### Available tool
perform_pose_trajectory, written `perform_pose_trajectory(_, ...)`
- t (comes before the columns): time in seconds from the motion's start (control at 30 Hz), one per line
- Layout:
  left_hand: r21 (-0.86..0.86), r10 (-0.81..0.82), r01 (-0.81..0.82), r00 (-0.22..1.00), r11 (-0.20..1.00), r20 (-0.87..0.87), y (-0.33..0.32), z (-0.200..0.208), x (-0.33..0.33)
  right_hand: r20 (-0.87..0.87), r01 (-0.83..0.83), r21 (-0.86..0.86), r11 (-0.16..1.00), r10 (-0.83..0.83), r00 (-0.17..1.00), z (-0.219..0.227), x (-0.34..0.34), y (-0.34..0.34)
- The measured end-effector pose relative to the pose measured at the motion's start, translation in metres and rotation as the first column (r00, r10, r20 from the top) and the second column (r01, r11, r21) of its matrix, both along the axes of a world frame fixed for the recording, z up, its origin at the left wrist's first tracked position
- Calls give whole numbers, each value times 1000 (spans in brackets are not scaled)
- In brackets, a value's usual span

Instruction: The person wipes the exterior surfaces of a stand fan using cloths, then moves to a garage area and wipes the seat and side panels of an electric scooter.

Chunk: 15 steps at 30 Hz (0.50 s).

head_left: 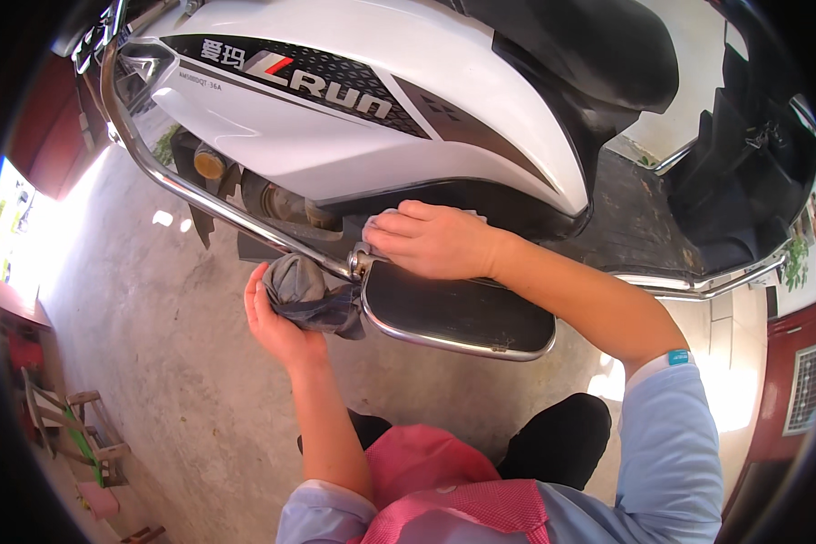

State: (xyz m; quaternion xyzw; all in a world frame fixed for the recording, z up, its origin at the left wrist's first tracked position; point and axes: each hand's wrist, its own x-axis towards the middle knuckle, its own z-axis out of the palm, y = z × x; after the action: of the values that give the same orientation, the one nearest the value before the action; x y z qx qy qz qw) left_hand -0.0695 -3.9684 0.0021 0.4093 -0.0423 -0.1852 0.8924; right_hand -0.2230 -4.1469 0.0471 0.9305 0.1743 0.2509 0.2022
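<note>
A white electric scooter [444, 172] with black and grey side panels stands across the view. From its side juts a black footrest [458, 308] with a chrome rim, joined to a chrome guard rail [218, 210]. My left hand [281, 322] holds a bunched grey cloth [299, 288] beside the rail's end, just left of the footrest. Above the footrest's inner edge, my right hand [433, 240] is closed on a light grey cloth [376, 231], mostly covered by the fingers, against the scooter's lower side.
The black seat [598, 45] is at the top, and the dark floorboard [621, 213] lies to the right. Small wooden stools [95, 426] stand on the concrete floor [181, 363] at the lower left. A red door [784, 390] is at the far right.
</note>
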Motion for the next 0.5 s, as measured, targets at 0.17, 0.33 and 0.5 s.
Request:
perform_pose_trajectory(0.17, 21, 43, -43, 999, 999, -22, 7, 10, -1, -201, 42, 101, 994, -21, 979, 7, -48, -8)
perform_pose_trajectory(0.33, 7, -11, 11, 999, 1000, -44, 10, -1, 5, -536, 373, 50, 927, -290, 793, 32, -131, -16)
perform_pose_trajectory(0.5, -72, 28, -34, 996, 997, -79, 6, -3, 7, -46, 315, -114, 942, -322, 946, 76, -93, 15)
